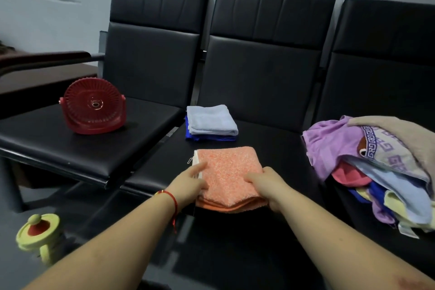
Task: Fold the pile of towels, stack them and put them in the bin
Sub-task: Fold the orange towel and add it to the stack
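A folded orange towel (229,172) lies on the middle black seat (277,148), near its front edge. My left hand (189,185) grips the towel's left side, thumb under the edge and index finger stretched on top. My right hand (267,183) grips its right side, fingers curled round the edge. Behind it sits a small stack of folded towels (211,122), light blue on top of dark blue. A loose pile of unfolded towels (376,167), purple, beige, pink, blue and yellow, covers the right seat. No bin is in view.
A red table fan (94,106) stands on the left seat (58,143). A yellow and red toy-like object (37,233) sits low at the left. Black seat backs rise behind all three seats.
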Available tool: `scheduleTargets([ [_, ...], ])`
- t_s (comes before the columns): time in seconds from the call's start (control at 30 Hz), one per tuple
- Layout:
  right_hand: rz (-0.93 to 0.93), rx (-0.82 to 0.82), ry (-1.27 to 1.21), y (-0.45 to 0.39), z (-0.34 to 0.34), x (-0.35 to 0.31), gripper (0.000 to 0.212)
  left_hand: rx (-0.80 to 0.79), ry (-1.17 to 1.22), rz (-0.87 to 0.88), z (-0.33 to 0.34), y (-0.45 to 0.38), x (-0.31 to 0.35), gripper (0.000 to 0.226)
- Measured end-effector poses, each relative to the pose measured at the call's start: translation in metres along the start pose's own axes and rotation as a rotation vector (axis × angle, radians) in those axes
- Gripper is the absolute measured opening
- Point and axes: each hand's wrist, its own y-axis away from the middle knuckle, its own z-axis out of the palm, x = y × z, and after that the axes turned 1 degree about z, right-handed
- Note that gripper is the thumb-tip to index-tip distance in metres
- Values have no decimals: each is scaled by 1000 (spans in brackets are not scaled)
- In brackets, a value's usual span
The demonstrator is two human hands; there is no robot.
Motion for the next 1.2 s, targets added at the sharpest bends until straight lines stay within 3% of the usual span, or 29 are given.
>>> scheduleTargets([
  [0.23,-326,118,99,-40,-9,-23,29,30,-148,141,-17,-49,13,72],
  [0.4,-431,147,44,-92,-10,-74,38,102,-225,194,-45,-106,36,88],
  [0.53,-426,124,50,-147,-8,-116,46,121,-247,199,-65,-158,59,68],
  [0.8,-417,175,100,-229,7,-150,46,187,-203,144,-77,-240,62,63],
  [1.0,-308,120,206,-247,23,-118,55,187,-506,42,-62,-259,34,56],
  [1.2,-362,104,208,-215,4,-103,61,388,-858,130,-52,-227,50,46],
])
